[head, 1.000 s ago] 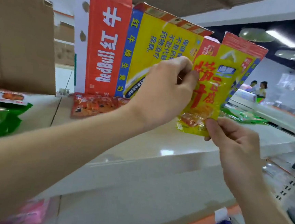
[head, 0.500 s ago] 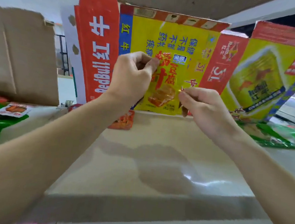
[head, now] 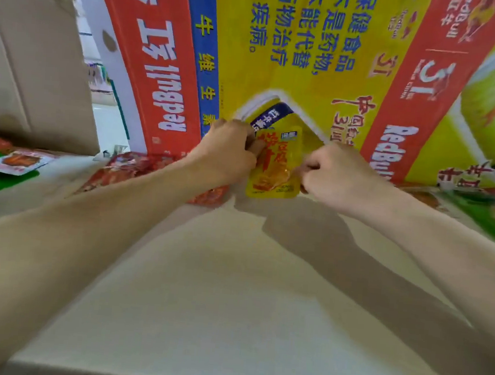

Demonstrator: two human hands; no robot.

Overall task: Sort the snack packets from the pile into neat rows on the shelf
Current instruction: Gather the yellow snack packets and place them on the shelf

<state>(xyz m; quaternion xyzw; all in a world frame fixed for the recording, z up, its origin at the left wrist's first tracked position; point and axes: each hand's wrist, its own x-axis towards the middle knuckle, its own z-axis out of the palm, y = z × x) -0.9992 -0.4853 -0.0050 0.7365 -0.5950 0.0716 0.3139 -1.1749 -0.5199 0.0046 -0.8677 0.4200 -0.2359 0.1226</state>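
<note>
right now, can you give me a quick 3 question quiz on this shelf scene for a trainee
1. True or false: the left hand and the right hand both grip the small yellow plastic snack packet.
2. What stands right behind that packet? A) red and yellow printed cardboard carton B) a glass jar C) a wire basket
3. Fill in: the plain brown cardboard box stands at the ___ end of the pale shelf.

Key: 1 true; 2 A; 3 left

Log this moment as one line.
step: placing packet | left hand: pinches packet's left edge | right hand: pinches its right edge | packet: upright, at shelf back, before carton
</note>
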